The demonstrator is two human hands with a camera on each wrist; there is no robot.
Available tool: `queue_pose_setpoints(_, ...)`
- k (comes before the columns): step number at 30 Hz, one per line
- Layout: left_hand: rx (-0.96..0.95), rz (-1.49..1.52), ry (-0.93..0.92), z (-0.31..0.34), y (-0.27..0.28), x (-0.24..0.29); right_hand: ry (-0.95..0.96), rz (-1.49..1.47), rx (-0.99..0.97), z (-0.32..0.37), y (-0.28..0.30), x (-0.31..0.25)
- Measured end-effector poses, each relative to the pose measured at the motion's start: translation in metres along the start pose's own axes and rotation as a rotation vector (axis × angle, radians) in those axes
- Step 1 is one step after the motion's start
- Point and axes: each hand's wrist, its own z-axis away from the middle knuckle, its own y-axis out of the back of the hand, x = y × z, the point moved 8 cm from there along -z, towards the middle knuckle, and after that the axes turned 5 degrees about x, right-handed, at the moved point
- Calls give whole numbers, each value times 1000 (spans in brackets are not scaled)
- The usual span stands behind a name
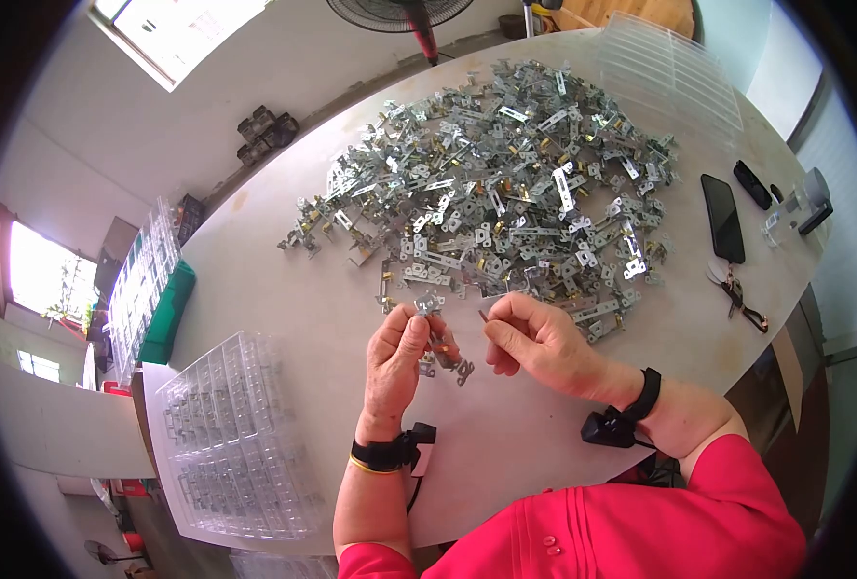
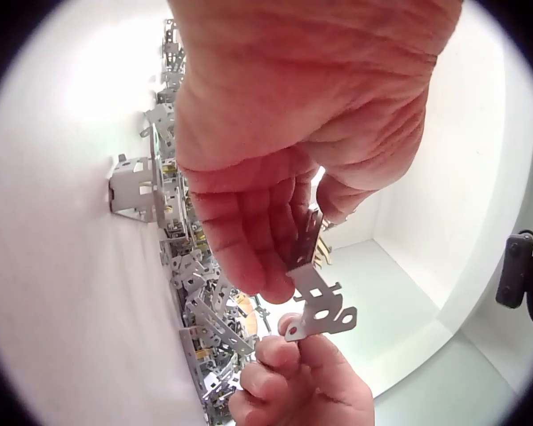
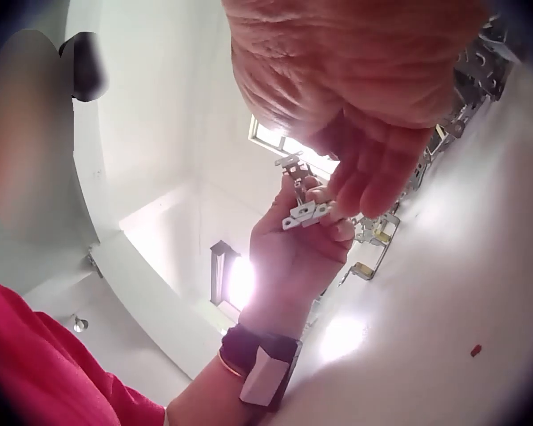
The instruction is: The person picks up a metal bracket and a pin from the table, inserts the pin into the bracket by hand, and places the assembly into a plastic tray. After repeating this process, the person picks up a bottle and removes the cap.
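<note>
My left hand (image 1: 394,362) grips a grey metal bracket (image 1: 430,305) with punched holes, its thumb and fingers closed round the middle. In the left wrist view the bracket's holed end plate (image 2: 322,313) sticks out below the fingers. The right wrist view shows the bracket's other holed plate (image 3: 306,215) in front of the left palm. Just to the right, my right hand (image 1: 544,343) pinches a small, thin, dark piece (image 1: 483,316) between thumb and index finger; its kind is too small to tell. Both hands are close together above the table, in front of the bracket pile.
A large heap of metal brackets (image 1: 505,183) covers the table's middle. Clear plastic trays (image 1: 231,434) with metal parts stand at left, near a green box (image 1: 170,314). At right lie a phone (image 1: 722,217), pliers (image 1: 737,301) and a clear cup (image 1: 787,220). Another clear tray (image 1: 674,82) is at the back.
</note>
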Motion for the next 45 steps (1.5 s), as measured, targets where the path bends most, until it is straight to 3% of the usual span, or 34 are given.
queue_pose_setpoints(11, -21, -232, 106, 5, -12, -3, 85, -25, -48, 5, -4, -12)
queue_pose_setpoints(25, 80, -537, -63, 3, -9, 9, 16, -17, -44, 2, -3, -5)
queue_pose_setpoints(31, 97, -585, -55, 1, -4, 7, 41, -47, -56, 0, -4, -4)
queue_pose_setpoints(45, 25, -669, -96, 3, -14, 8, 41, -36, -84, 0, -5, -7)
